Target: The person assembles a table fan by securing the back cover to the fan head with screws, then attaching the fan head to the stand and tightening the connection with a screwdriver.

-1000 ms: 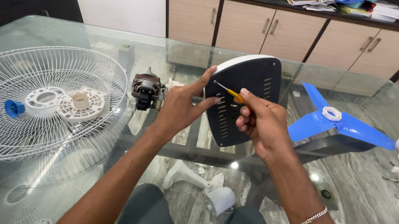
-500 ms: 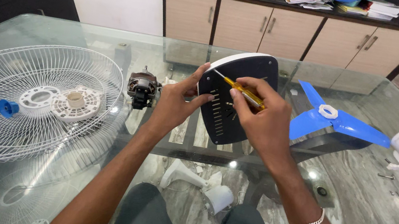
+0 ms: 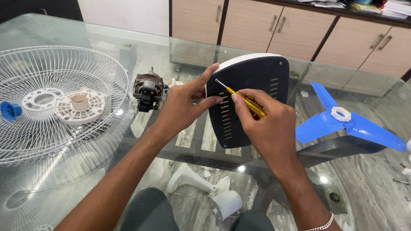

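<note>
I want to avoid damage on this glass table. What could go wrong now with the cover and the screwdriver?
1. The left hand alone holds the dark vented cover upright above the glass table; it may slip and hit the glass.
2. The yellow screwdriver in the right hand points towards the left fingers; a slip may hurt them.

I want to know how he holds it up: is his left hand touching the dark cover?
Touching. The head view shows the left hand with thumb and fingers pressed against the edge of the dark cover.

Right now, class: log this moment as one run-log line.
left hand: grips fan base cover | right hand: holds yellow screwdriver, tip on cover | glass table
</note>
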